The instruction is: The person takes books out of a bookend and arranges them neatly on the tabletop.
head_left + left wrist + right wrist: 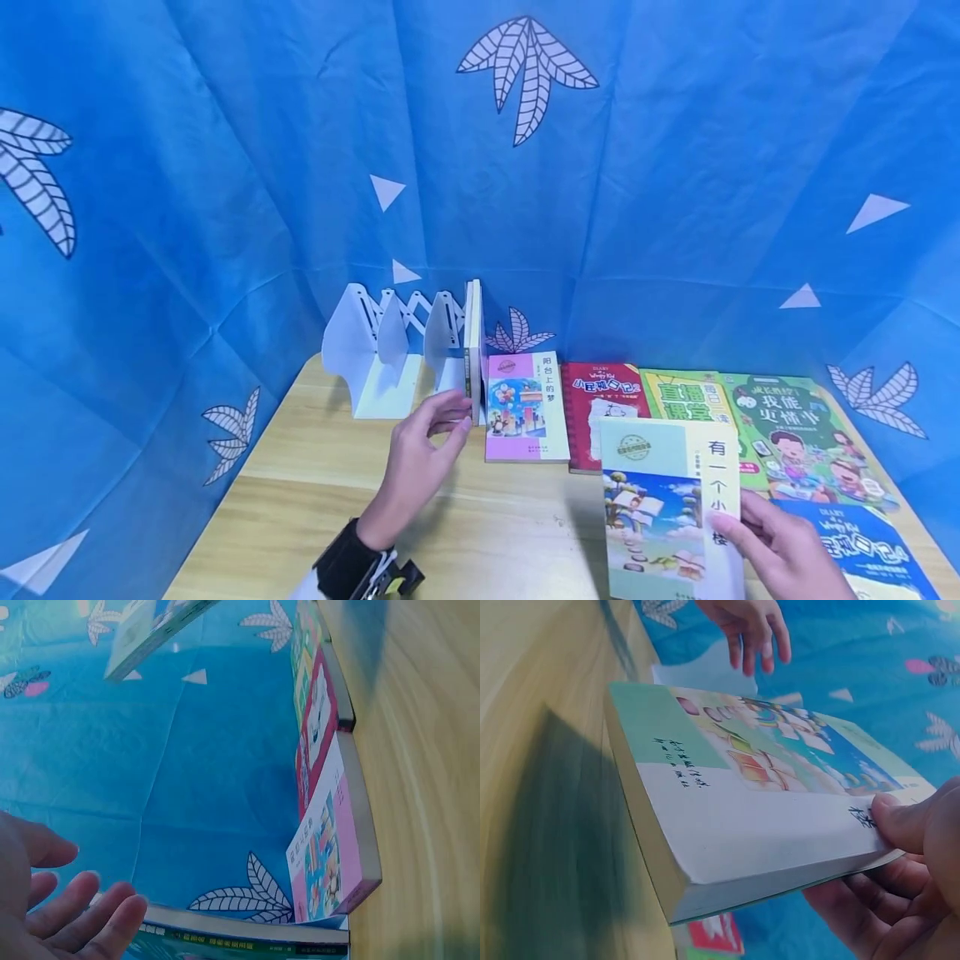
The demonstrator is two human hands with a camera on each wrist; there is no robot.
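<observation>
Gripping a cream book [670, 508] with my right hand [787, 554], I kept my left hand [420, 467] relaxed and empty. It hovered beside the upright book [473, 350] in the white rack [375, 350]; a pink book [525, 407] lay near.

Cut off and blurry bits

The held book [670, 508] and right hand [787, 554] run off the bottom edge; the surface [427, 750] looks blurry.

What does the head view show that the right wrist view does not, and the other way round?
Only the head view shows the white folding book rack with one upright book in it, and the row of books lying flat on the wooden table, among them the pink-edged book and the red book.

Only the right wrist view shows the thick white page edge of the held book.

Both show the right hand gripping the pale green illustrated book and the left hand open, holding nothing.
</observation>
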